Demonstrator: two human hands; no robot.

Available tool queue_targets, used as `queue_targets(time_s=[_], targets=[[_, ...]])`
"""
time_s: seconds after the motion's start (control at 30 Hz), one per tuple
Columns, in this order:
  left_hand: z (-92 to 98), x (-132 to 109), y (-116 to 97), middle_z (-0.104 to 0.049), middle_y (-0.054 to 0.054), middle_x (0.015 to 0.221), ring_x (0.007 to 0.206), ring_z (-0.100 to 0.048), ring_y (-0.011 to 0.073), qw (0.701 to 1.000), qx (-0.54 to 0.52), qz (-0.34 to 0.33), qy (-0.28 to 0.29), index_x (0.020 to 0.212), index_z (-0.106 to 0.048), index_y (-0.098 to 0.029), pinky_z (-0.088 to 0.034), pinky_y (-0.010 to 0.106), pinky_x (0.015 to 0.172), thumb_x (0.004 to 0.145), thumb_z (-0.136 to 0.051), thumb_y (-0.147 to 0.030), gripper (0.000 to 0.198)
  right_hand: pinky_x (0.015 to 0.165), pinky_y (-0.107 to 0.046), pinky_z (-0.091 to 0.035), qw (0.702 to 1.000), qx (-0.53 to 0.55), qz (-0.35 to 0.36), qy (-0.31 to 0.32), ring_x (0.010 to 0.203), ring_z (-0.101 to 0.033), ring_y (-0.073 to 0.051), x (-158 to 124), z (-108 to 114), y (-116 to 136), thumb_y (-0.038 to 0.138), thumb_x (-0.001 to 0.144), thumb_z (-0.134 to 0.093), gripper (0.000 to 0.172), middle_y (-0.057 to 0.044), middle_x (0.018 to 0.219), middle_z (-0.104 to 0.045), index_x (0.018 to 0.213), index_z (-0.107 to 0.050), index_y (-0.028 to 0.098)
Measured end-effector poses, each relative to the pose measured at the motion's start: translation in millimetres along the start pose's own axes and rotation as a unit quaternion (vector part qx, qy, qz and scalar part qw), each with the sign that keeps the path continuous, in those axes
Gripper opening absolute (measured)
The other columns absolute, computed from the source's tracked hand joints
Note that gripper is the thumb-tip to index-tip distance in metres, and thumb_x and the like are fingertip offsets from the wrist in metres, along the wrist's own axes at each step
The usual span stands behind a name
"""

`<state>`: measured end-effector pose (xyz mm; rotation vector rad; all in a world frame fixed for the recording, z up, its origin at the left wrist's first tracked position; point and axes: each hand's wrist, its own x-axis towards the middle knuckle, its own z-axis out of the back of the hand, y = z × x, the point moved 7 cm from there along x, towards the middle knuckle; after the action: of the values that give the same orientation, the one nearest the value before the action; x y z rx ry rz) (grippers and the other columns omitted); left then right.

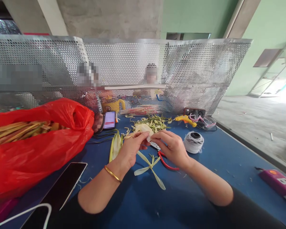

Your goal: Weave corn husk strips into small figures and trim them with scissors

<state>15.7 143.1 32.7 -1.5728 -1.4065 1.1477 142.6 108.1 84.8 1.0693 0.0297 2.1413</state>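
A pale, petal-like piece of husk (pixel 144 128) is pinched between the fingertips of my left hand (pixel 133 144) and my right hand (pixel 171 146). The fingers of both hands are closed and nearly meet at its lower edge. Just below lies a flower-like form of pale husk strips (pixel 150 166), spread flat with several arms. Red-handled scissors (pixel 166 161) rest under my right hand, their blades partly covered. Beside my left forearm is a longer pale husk with green edges (pixel 116 145).
Green and pale trimmings (pixel 157 122) are heaped behind my hands. A string spool (pixel 194 142), yellow glue gun (pixel 186 120) and clear glasses (pixel 206 122) are at right. A red bag (pixel 62 143) of husks and a tablet (pixel 64 183) sit left. A perforated metal screen (pixel 126 63) stands behind; people show through it.
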Motion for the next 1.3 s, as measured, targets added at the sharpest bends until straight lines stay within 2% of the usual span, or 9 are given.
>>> queue_targets(time_s=[0.13, 0.27, 0.37, 0.53, 0.7, 0.93, 1.07, 1.3], targets=[[0.2, -1.2, -5.0, -0.063, 0.001, 0.054, 0.050, -0.057, 0.0099, 1.000, 0.014, -0.016, -0.007, 0.059, -0.068, -0.014, -0.041, 0.020, 0.047, 0.056, -0.081, -0.029, 0.020, 0.069, -0.027, -0.047, 0.998, 0.056, -0.013, -0.007, 0.075, -0.062, -0.015, 0.8, 1.8, -0.8, 0.022, 0.094, -0.048, 0.019, -0.004, 0.083, -0.067, 0.087, -0.066, 0.022], [-3.6, -3.0, -3.7, -0.063, 0.002, 0.056, 0.052, -0.058, 0.0106, 1.000, 0.007, -0.008, 0.023, 0.057, -0.068, -0.015, -0.042, 0.021, 0.049, 0.054, -0.082, -0.027, 0.019, 0.069, -0.026, -0.047, 0.996, 0.074, -0.038, -0.039, 0.075, -0.061, -0.014, 1.6, 5.3, -3.6, 0.019, 0.092, -0.051, 0.016, -0.003, 0.081, -0.065, 0.083, -0.064, 0.022], [-4.2, -3.0, -4.3, -0.065, 0.002, 0.058, 0.053, -0.059, 0.0109, 0.999, 0.018, -0.028, 0.035, 0.058, -0.069, -0.015, -0.042, 0.021, 0.050, 0.055, -0.082, -0.025, 0.017, 0.072, -0.027, -0.047, 0.993, 0.087, -0.064, -0.038, 0.078, -0.062, -0.015, 1.7, 3.5, -7.8, 0.019, 0.091, -0.051, 0.014, -0.003, 0.082, -0.065, 0.082, -0.062, 0.022], [-3.5, -2.3, -7.9, -0.068, 0.003, 0.061, 0.054, -0.059, 0.0124, 0.996, 0.051, -0.075, 0.020, 0.062, -0.071, -0.017, -0.041, 0.022, 0.050, 0.057, -0.080, -0.026, 0.014, 0.069, -0.027, -0.047, 0.987, 0.100, -0.121, -0.036, 0.075, -0.062, -0.015, 0.0, 0.1, -17.5, 0.024, 0.087, -0.057, 0.010, -0.001, 0.078, -0.068, 0.077, -0.061, 0.022], [-5.3, -3.2, -7.4, -0.067, 0.003, 0.059, 0.055, -0.060, 0.0132, 0.995, 0.058, -0.078, 0.018, 0.066, -0.072, -0.017, -0.041, 0.023, 0.051, 0.058, -0.080, -0.030, 0.017, 0.066, -0.026, -0.048, 0.977, 0.121, -0.167, -0.048, 0.068, -0.060, -0.014, -0.8, 0.6, -22.1, 0.025, 0.082, -0.059, 0.009, 0.000, 0.073, -0.068, 0.074, -0.062, 0.021], [-9.5, -6.0, -9.1, -0.067, 0.001, 0.062, 0.055, -0.055, 0.0101, 0.992, 0.088, -0.088, 0.031, 0.067, -0.070, -0.016, -0.043, 0.022, 0.055, 0.047, -0.086, -0.024, 0.027, 0.061, -0.025, -0.046, 0.970, 0.131, -0.193, -0.061, 0.064, -0.059, -0.012, -1.8, 3.0, -25.3, 0.022, 0.075, -0.059, 0.004, 0.002, 0.068, -0.064, 0.074, -0.056, 0.021], [-9.2, -3.9, -6.6, -0.065, 0.000, 0.058, 0.053, -0.054, 0.0096, 0.993, 0.074, -0.082, 0.032, 0.063, -0.070, -0.016, -0.043, 0.022, 0.053, 0.046, -0.085, -0.023, 0.024, 0.063, -0.027, -0.048, 0.949, 0.210, -0.227, -0.069, 0.066, -0.063, -0.014, -3.3, 0.3, -31.6, 0.023, 0.071, -0.063, 0.014, 0.001, 0.071, -0.066, 0.080, -0.052, 0.022], [-7.9, 0.0, -2.3, -0.067, 0.002, 0.059, 0.051, -0.057, 0.0104, 0.997, 0.046, -0.047, 0.034, 0.063, -0.070, -0.015, -0.047, 0.023, 0.053, 0.049, -0.083, -0.021, 0.020, 0.058, -0.029, -0.051, 0.896, 0.329, -0.291, -0.056, 0.056, -0.065, -0.014, -3.1, -6.2, -39.5, 0.027, 0.065, -0.069, 0.025, 0.003, 0.062, -0.066, 0.081, -0.051, 0.021]])
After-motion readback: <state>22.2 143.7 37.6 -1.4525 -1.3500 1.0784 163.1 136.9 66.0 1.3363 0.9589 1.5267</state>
